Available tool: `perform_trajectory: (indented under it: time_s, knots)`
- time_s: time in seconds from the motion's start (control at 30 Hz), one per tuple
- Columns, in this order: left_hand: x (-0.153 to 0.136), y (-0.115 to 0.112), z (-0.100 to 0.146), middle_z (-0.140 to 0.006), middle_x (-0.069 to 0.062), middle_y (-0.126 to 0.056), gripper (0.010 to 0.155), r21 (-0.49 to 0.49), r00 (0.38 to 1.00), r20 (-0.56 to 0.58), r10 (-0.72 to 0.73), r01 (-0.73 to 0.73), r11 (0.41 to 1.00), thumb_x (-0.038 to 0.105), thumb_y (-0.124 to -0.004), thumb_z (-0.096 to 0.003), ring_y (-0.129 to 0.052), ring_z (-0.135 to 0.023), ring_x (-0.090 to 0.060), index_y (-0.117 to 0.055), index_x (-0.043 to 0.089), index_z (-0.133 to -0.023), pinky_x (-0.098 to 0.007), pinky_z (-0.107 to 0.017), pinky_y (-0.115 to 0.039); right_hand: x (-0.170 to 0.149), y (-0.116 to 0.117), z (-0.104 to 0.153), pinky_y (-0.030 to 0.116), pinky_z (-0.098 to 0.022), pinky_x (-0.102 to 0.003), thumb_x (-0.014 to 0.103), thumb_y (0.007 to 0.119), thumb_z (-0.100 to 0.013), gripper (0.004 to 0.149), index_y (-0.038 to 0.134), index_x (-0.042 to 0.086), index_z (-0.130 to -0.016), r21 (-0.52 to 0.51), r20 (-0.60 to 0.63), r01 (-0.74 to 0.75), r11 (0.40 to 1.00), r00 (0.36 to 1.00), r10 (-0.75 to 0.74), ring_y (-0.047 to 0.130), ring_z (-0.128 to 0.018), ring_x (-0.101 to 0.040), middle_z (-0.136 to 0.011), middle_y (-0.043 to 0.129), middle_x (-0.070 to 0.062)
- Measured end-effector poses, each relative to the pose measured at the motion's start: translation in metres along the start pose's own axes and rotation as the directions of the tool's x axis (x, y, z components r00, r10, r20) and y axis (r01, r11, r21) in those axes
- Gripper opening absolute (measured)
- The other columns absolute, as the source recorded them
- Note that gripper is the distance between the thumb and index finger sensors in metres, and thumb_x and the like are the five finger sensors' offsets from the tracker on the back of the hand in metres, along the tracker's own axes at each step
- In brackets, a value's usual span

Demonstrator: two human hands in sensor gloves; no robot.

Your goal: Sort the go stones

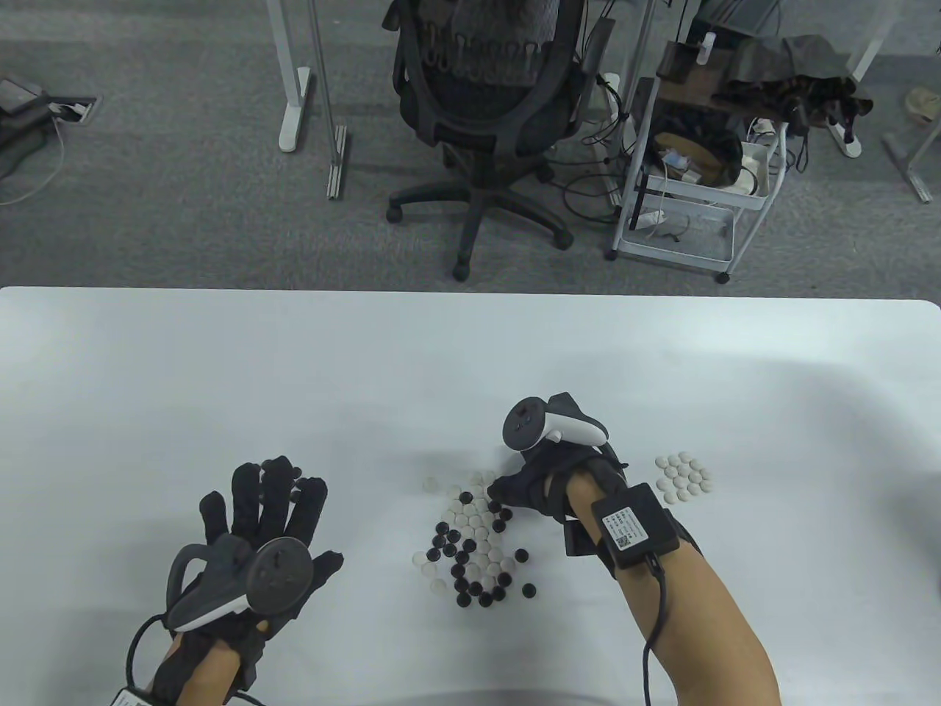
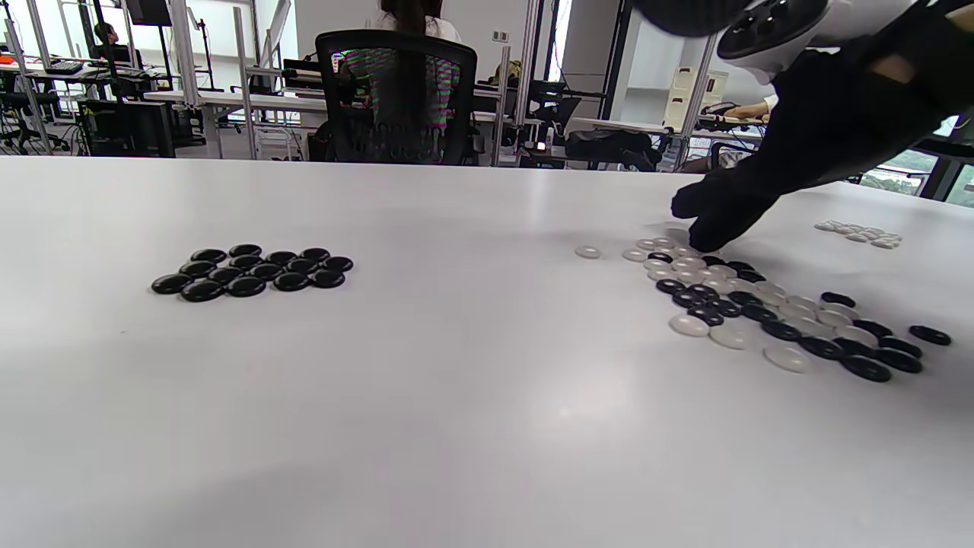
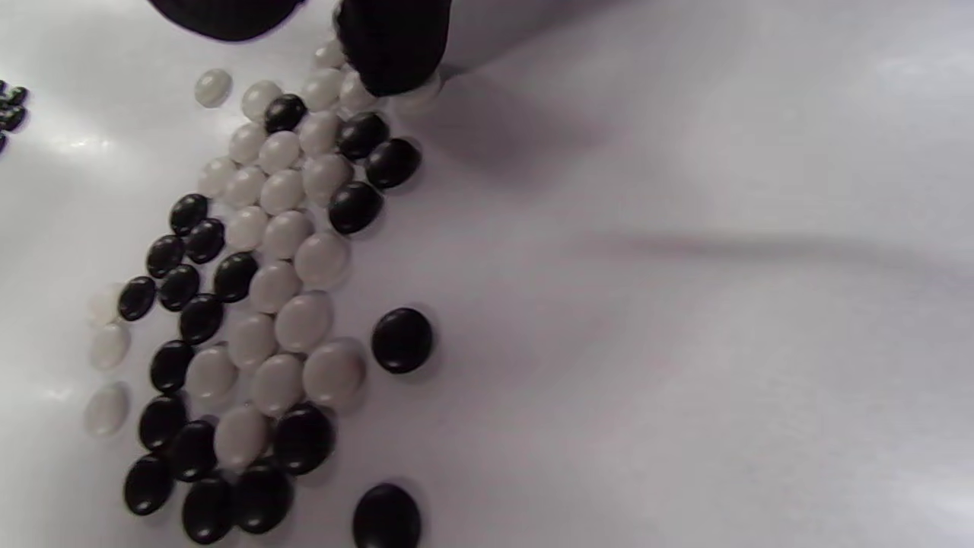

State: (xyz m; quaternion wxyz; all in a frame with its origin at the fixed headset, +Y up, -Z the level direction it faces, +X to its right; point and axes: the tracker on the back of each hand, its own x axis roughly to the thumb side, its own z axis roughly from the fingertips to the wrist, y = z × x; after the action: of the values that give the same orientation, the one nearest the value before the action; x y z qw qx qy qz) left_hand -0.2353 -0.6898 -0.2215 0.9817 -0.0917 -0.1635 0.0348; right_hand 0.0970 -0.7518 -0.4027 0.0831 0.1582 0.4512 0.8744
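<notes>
A mixed heap of black and white Go stones (image 1: 474, 540) lies at the table's middle front. My right hand (image 1: 494, 489) reaches into the heap's far edge. In the right wrist view one gloved fingertip (image 3: 392, 53) rests on a white stone (image 3: 421, 90), with the thumb apart to the left. A sorted cluster of white stones (image 1: 684, 476) sits to the right of that hand. My left hand (image 1: 276, 493) hovers flat with fingers spread over the sorted black stones (image 2: 251, 272), which it mostly hides in the table view.
The white table's far edge (image 1: 470, 293) runs across the middle of the table view. Beyond it stand an office chair (image 1: 485, 110) and a white cart (image 1: 691, 184). Two loose black stones (image 3: 402, 339) lie just off the heap's right side.
</notes>
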Motion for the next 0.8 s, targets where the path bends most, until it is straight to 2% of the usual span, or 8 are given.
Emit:
perform_trajectory:
  time_s: [0.17, 0.4, 0.6, 0.8]
  knots:
    - [0.0, 0.0, 0.001, -0.114, -0.036, 0.011, 0.078, 0.002, 1.0, -0.001, 0.0, 0.0, 1.0, 0.052, -0.048, -0.0636, 0.013, -0.093, -0.063, -0.011, 0.011, -0.118, -0.085, -0.057, -0.005, -0.031, -0.01, 0.009, 0.005, -0.056, -0.081, 0.052, 0.051, -0.055, 0.063, 0.059, 0.023, -0.11, -0.031, -0.119, -0.006, 1.0, 0.993, 0.002, -0.012, -0.089, -0.055, -0.111, 0.002, -0.023]
    - [0.0, 0.0, 0.001, -0.114, -0.036, 0.011, 0.078, 0.003, 1.0, -0.003, 0.001, -0.001, 1.0, 0.052, -0.048, -0.0636, 0.013, -0.093, -0.063, -0.01, 0.011, -0.118, -0.085, -0.058, -0.005, -0.096, -0.021, 0.031, 0.004, -0.056, -0.081, 0.052, 0.05, -0.054, 0.062, 0.06, 0.023, -0.109, -0.074, -0.301, 0.04, 0.996, 0.952, -0.061, -0.012, -0.089, -0.055, -0.111, 0.002, -0.023]
    - [0.001, 0.0, 0.0, -0.114, -0.036, 0.011, 0.078, -0.004, 1.0, -0.005, -0.001, 0.001, 1.0, 0.051, -0.048, -0.0637, 0.013, -0.093, -0.063, -0.01, 0.011, -0.118, -0.085, -0.057, -0.005, -0.129, -0.02, 0.044, 0.004, -0.056, -0.081, 0.052, 0.05, -0.055, 0.062, 0.06, 0.023, -0.109, -0.101, -0.361, 0.085, 0.991, 0.925, -0.116, -0.012, -0.089, -0.055, -0.111, 0.002, -0.023]
    - [0.001, 0.0, 0.0, -0.114, -0.036, 0.011, 0.078, -0.009, 1.0, -0.009, -0.004, 0.003, 1.0, 0.051, -0.048, -0.0637, 0.013, -0.093, -0.063, -0.01, 0.011, -0.118, -0.085, -0.057, -0.005, -0.146, -0.018, 0.051, 0.004, -0.056, -0.081, 0.052, 0.05, -0.054, 0.063, 0.06, 0.023, -0.109, -0.117, -0.386, 0.104, 0.988, 0.911, -0.142, -0.012, -0.089, -0.054, -0.111, 0.002, -0.023]
